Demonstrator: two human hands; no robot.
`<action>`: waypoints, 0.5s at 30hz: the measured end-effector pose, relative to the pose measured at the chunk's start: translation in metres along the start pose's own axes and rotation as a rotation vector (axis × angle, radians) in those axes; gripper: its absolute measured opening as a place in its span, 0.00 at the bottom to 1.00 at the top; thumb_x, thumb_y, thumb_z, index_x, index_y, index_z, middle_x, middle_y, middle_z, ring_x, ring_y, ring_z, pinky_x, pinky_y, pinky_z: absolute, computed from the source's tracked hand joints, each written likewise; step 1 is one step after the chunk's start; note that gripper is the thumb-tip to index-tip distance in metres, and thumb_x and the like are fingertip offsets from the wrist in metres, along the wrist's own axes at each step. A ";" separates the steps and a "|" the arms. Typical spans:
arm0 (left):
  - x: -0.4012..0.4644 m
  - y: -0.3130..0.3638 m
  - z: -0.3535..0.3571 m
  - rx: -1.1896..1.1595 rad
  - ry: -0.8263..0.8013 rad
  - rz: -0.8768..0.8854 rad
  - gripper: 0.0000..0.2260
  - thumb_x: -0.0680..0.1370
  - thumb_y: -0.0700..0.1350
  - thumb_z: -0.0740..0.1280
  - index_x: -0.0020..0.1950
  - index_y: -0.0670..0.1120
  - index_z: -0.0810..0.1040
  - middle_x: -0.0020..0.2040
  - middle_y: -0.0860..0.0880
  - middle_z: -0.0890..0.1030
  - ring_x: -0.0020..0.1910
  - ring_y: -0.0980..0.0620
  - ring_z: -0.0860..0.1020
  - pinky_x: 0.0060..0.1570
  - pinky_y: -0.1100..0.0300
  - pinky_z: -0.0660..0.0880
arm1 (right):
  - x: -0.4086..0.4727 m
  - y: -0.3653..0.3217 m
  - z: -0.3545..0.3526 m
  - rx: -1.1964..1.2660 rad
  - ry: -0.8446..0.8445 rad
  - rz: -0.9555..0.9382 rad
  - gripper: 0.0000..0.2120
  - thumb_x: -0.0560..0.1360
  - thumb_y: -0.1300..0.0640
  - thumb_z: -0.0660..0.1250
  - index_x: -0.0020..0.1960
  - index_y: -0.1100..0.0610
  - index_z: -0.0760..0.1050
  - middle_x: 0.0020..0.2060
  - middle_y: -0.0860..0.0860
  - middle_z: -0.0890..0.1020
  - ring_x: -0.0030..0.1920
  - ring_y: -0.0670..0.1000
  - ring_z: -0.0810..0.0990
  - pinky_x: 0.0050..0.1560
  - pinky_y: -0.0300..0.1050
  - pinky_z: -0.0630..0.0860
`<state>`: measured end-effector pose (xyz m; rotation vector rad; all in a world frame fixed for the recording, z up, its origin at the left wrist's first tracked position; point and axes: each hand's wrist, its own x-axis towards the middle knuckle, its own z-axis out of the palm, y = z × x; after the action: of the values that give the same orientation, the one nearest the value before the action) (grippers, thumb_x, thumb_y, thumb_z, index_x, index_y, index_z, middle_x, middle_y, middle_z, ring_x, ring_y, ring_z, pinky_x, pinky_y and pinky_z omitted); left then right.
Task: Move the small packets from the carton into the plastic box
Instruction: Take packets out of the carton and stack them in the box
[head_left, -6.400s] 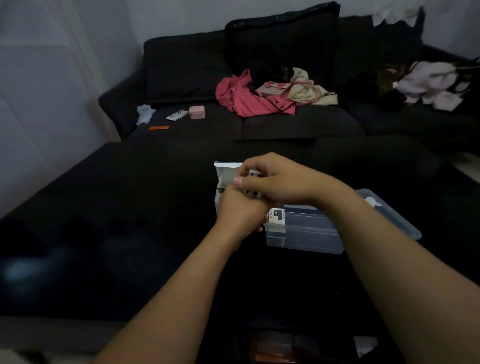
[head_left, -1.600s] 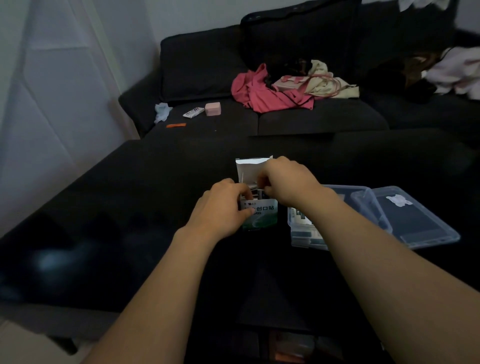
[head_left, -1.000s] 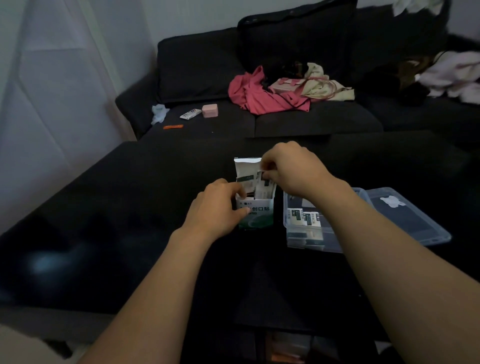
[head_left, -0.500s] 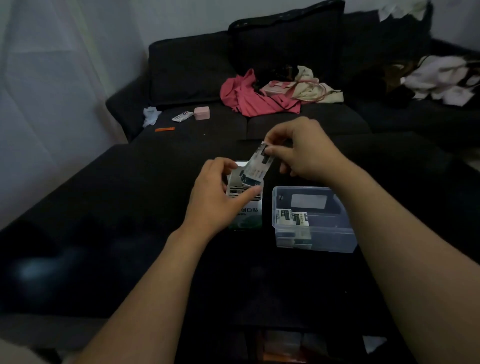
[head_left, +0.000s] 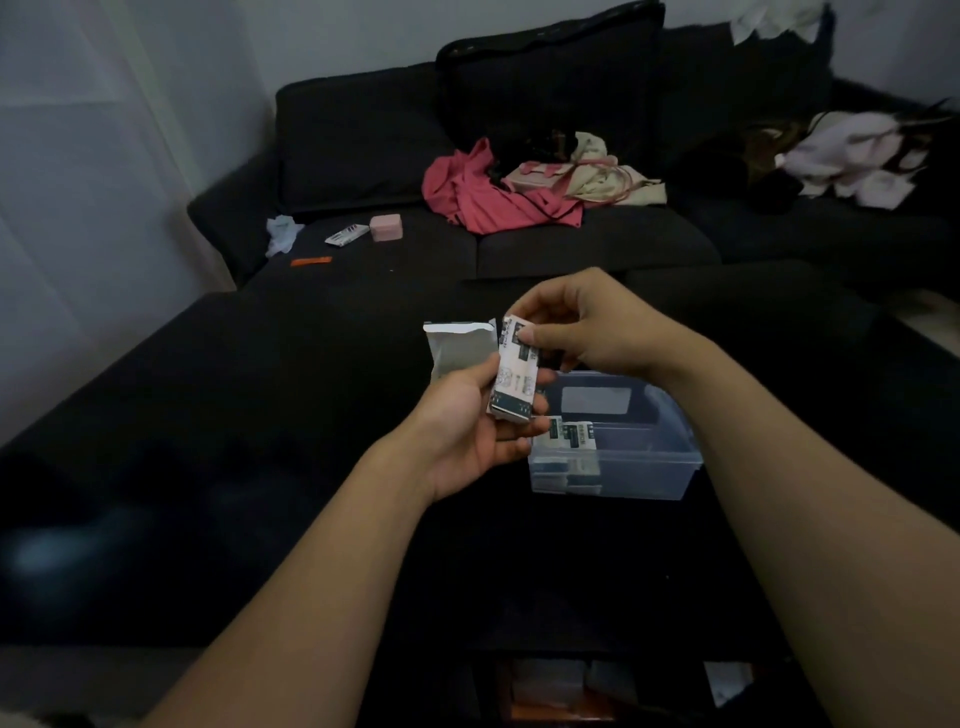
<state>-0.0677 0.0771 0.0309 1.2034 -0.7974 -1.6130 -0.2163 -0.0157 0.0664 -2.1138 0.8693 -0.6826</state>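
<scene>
On the far left, a dark sofa (head_left: 363, 156) is seen with a small pink box (head_left: 385, 228) on its seat, and red cloth (head_left: 483, 200) is piled further right. Nearer, on the dark table (head_left: 234, 415), the white flap of the carton (head_left: 457, 348) is seen standing up, just behind the left hand (head_left: 470, 431). The rest of the carton is hidden by that hand. A stack of small packets (head_left: 514, 379) is held up in the air by both hands. Its bottom end is gripped by the curled fingers of the left hand, and its top end is pinched by the right hand (head_left: 587, 332). The stack is held nearly upright, with its long side running up and down. Just to the right of the stack, and lower, the plastic box (head_left: 649, 467) is seen on the table, with its top open. A few packets in the box (head_left: 571, 436) are already lying flat at its left end. The box is closer to the right hand, so the stack probably needs to be tipped flat and brought down to the right.
</scene>
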 end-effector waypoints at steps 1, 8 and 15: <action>0.001 0.000 0.001 -0.009 0.002 -0.010 0.23 0.86 0.56 0.53 0.59 0.42 0.81 0.39 0.46 0.81 0.36 0.51 0.81 0.29 0.62 0.76 | 0.000 0.001 0.000 -0.001 -0.004 0.006 0.08 0.79 0.64 0.68 0.58 0.60 0.81 0.44 0.57 0.86 0.38 0.50 0.82 0.35 0.41 0.79; 0.009 0.000 0.004 -0.195 0.005 -0.074 0.21 0.86 0.51 0.55 0.59 0.37 0.81 0.47 0.39 0.85 0.43 0.46 0.83 0.35 0.60 0.82 | -0.002 0.005 -0.002 -0.108 0.002 0.013 0.09 0.78 0.63 0.68 0.57 0.58 0.81 0.44 0.51 0.85 0.41 0.43 0.84 0.40 0.39 0.82; 0.020 -0.006 0.015 -0.190 0.105 -0.015 0.17 0.86 0.50 0.53 0.58 0.40 0.77 0.34 0.44 0.79 0.30 0.52 0.75 0.24 0.64 0.73 | 0.000 0.007 0.003 -0.141 0.020 0.021 0.07 0.79 0.63 0.69 0.56 0.58 0.82 0.42 0.50 0.85 0.38 0.42 0.84 0.38 0.34 0.79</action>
<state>-0.0856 0.0605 0.0232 1.1492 -0.5563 -1.5858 -0.2168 -0.0182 0.0596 -2.2228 0.9743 -0.6488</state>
